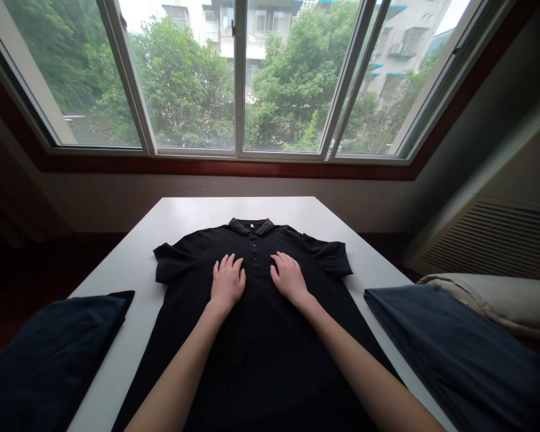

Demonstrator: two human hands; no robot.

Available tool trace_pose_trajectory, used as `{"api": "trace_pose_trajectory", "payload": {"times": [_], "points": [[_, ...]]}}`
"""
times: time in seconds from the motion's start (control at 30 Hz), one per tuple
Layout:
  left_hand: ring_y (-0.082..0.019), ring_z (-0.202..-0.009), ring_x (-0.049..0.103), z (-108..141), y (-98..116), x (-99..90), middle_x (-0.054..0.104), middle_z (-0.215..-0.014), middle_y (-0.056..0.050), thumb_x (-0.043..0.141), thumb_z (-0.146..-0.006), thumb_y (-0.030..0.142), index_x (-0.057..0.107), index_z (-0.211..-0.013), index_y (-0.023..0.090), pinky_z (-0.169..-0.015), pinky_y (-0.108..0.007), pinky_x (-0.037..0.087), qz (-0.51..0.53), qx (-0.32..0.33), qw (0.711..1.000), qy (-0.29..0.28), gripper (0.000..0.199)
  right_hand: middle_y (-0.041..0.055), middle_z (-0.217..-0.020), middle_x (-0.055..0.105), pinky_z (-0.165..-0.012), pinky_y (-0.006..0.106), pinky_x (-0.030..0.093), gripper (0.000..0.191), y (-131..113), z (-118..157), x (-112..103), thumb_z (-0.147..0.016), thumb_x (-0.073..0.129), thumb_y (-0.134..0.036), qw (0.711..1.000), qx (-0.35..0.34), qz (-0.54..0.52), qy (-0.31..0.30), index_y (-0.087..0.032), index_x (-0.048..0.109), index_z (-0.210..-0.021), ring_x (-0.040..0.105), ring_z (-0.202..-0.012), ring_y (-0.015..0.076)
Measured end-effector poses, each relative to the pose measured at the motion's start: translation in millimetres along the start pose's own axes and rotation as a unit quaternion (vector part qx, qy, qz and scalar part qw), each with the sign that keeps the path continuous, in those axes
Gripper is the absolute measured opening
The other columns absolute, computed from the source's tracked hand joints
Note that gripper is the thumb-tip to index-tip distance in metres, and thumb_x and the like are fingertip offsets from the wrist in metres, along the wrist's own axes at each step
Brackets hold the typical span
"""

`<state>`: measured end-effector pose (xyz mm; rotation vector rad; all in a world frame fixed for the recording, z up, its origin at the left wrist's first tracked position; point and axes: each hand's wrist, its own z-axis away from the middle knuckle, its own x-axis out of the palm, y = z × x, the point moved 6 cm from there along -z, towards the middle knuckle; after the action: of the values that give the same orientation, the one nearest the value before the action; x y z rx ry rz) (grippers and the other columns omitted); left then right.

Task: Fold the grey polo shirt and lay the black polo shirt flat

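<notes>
Your left hand and right hand are open, resting flat either side of the buttons on a black short-sleeved polo shirt; it's laid out smooth, collar at 12 o'clock, on a white table; a folded navy cloth sits at 8 o'clock, a folded slate-blue cloth at 4.

The polo shirt is matt knit cloth; the tabletop looks smooth and faintly glossy.

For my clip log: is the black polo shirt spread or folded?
Spread: the polo shirt lies face-up, sleeves out, left hand and right hand on it.
</notes>
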<state>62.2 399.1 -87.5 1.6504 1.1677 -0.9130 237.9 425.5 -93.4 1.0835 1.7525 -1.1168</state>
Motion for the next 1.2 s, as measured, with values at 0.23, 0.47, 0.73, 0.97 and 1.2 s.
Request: {"api": "trace_pose_trajectory", "payload": {"times": [0.23, 0.47, 0.73, 0.97, 1.2], "points": [[-0.028, -0.136, 0.041, 0.6, 0.5, -0.5, 0.052, -0.143, -0.011, 0.043, -0.095, 0.025, 0.058, -0.13, 0.019, -0.114, -0.05, 0.029, 0.002, 0.007, 1.0, 0.0, 0.038, 0.0124, -0.14, 0.052, -0.113, 0.042, 0.029, 0.04, -0.2, 0.9, -0.9, -0.094, 0.042, -0.025, 1.0, -0.003, -0.007, -0.004, -0.014, 0.057, -0.129, 0.043, -0.132, 0.0253], [-0.028, -0.136, 0.041, 0.1, 1.0, -1.8, 0.052, -0.143, -0.011, 0.043, -0.095, 0.025, 0.058, -0.13, 0.02, -0.114, -0.05, 0.029, -0.003, 0.005, 1.0, -0.002, 0.038, 0.0138, -0.139, 0.053, -0.112, 0.044, 0.029, 0.04, -1.8, 2.4, 2.0, -0.093, 0.043, -0.024, 1.0, -0.013, -0.018, 0.007, -0.013, 0.058, -0.128, 0.043, -0.132, 0.0268], [-0.028, -0.137, 0.04, 0.7, 0.8, -1.5, 0.051, -0.143, -0.011, 0.041, -0.095, 0.026, 0.058, -0.13, 0.019, -0.114, -0.049, 0.028, -0.001, 0.004, 1.0, -0.004, 0.039, 0.0106, -0.122, 0.063, -0.1, 0.038, 0.041, 0.027, 60.3, -13.3, -39.1, -0.085, 0.048, -0.023, 0.985, 0.046, -0.058, 0.155, -0.017, 0.065, -0.106, 0.056, -0.114, 0.0245], [-0.028, -0.136, 0.04, 0.4, 1.7, -2.4, 0.052, -0.143, -0.011, 0.042, -0.095, 0.025, 0.058, -0.13, 0.018, -0.114, -0.05, 0.028, 0.0, 0.004, 1.0, -0.004, 0.039, 0.0113, -0.116, 0.063, -0.095, 0.042, 0.042, 0.028, 164.8, 4.2, -57.4, -0.081, 0.049, -0.026, 0.953, 0.228, -0.012, 0.198, -0.019, 0.064, -0.103, 0.054, -0.11, 0.0287], [-0.028, -0.137, 0.04, 0.9, 1.5, -2.2, 0.051, -0.143, -0.011, 0.041, -0.095, 0.026, 0.057, -0.13, 0.018, -0.115, -0.048, 0.028, -0.003, 0.007, 1.0, -0.007, 0.039, 0.0191, -0.128, 0.055, -0.099, 0.051, 0.036, 0.047, 188.6, 18.2, -48.5, -0.081, 0.053, -0.037, 0.922, 0.352, 0.025, 0.162, -0.015, 0.054, -0.122, 0.045, -0.121, 0.0366]]}}
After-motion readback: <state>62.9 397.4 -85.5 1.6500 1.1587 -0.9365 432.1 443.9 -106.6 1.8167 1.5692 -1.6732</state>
